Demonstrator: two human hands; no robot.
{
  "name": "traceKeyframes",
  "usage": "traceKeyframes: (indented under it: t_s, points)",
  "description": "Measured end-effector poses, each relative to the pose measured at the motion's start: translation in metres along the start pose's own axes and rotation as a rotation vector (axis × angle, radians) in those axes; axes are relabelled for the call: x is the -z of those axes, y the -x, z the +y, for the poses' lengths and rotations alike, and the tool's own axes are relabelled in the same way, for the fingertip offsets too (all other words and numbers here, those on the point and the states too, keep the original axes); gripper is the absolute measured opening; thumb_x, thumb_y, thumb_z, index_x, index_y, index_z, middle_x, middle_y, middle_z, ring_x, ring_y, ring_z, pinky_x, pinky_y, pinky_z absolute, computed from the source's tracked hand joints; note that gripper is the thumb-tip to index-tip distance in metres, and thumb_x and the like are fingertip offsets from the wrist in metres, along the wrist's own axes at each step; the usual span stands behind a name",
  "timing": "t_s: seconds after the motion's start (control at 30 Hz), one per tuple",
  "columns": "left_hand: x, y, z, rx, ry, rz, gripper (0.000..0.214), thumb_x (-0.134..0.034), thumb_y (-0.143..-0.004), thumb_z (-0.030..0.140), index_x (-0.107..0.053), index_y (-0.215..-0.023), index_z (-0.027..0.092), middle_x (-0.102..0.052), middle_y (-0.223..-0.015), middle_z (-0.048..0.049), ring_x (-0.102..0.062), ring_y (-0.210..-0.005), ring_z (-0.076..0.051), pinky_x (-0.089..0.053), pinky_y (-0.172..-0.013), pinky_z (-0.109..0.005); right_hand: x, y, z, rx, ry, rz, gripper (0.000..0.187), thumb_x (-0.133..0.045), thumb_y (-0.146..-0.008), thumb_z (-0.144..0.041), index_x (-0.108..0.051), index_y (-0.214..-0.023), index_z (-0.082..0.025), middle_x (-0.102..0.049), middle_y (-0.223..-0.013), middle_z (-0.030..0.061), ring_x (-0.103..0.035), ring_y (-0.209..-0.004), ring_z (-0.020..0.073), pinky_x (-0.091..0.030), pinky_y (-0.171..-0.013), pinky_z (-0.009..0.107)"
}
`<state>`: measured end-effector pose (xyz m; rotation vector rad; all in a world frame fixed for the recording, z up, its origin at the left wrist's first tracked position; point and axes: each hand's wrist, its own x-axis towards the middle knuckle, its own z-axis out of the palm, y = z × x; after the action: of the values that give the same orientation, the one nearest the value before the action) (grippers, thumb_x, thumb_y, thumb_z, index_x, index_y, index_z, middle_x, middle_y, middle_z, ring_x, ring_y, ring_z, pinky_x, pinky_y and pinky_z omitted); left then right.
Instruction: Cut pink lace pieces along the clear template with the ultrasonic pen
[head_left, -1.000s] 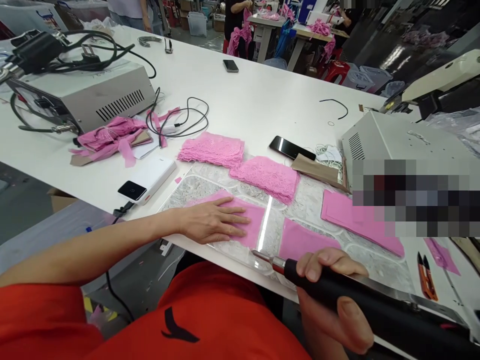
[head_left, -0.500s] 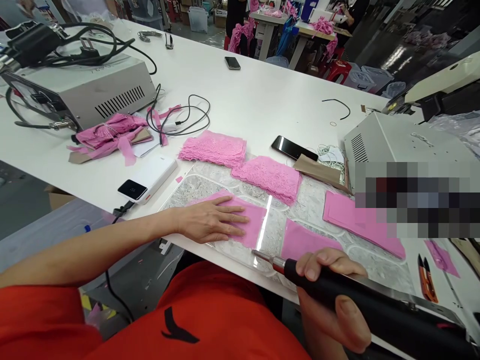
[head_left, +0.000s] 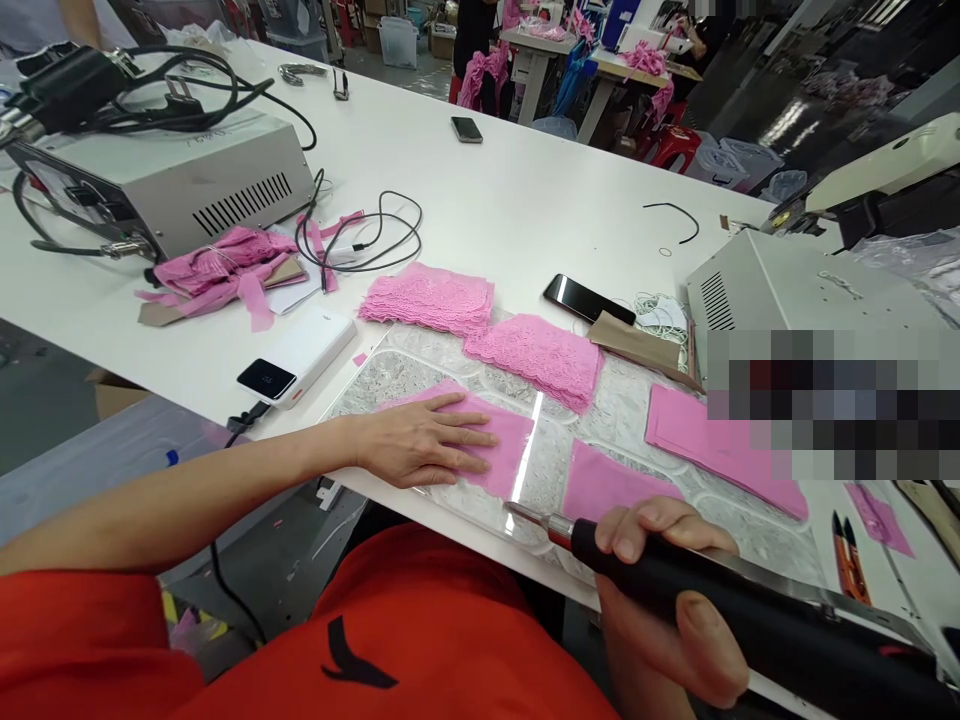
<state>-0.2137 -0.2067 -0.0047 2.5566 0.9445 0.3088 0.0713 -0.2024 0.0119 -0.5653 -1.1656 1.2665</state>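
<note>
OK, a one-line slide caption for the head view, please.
Left hand flat on pink fabric; right hand gripping a black-handled tool, its metal tip near the fabric's edge.

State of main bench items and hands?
Left bare hand: flat, fingers spread.
Black cylindrical metal-tipped tool: held, tip leftward.
Right bare hand: wrapped around the tool.
Smooth pink fabric under left hand: spread flat.
Pink lace fabric piles: stacked.
White rectangular power bank: display lit.
Nearer black smartphone: screen dark.
Orange snips: tips apart.
</note>
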Motion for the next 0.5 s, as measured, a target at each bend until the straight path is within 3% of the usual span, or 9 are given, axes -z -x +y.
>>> traceKeyframes:
  t_s: [0.17,0.33,0.5]
  points:
    - [-0.0015,0.0008,-0.0007,-0.021,-0.008,0.029,0.041,-0.050,-0.096,0.031,-0.053,-0.137,0.028,-0.046,-0.147,-0.0037,-0.031,-0.142,-0.024,-0.005,-0.121,-0.046,0.0029,-0.0065,0.0029,0.077,-0.010,-0.002,0.023,-0.055,-0.073,-0.029,-0.061,-0.092,-0.019,-0.051,-0.085,0.0018,-0.049,-0.060,0.0106,-0.046,-0.051,0.031]
    - [-0.0010,0.0008,-0.0003,-0.005,-0.042,-0.023,0.041,-0.047,-0.097,0.033,-0.052,-0.137,0.027,-0.042,-0.149,-0.0033,-0.029,-0.144,-0.023,-0.003,-0.121,-0.046,0.0016,-0.0079,0.0038,0.035,0.002,0.021,0.023,-0.055,-0.072,-0.029,-0.061,-0.092,-0.019,-0.052,-0.085,0.0015,-0.049,-0.060,0.0105,-0.048,-0.052,0.032]
    - [-0.0023,0.0011,-0.0012,-0.011,-0.012,0.017,0.040,-0.049,-0.096,0.032,-0.053,-0.136,0.028,-0.044,-0.148,-0.0029,-0.030,-0.143,-0.024,-0.004,-0.121,-0.046,-0.0019,-0.0078,0.0041,0.049,-0.004,0.008,0.023,-0.054,-0.072,-0.027,-0.061,-0.092,-0.019,-0.053,-0.084,0.0011,-0.049,-0.059,0.0107,-0.047,-0.052,0.031]
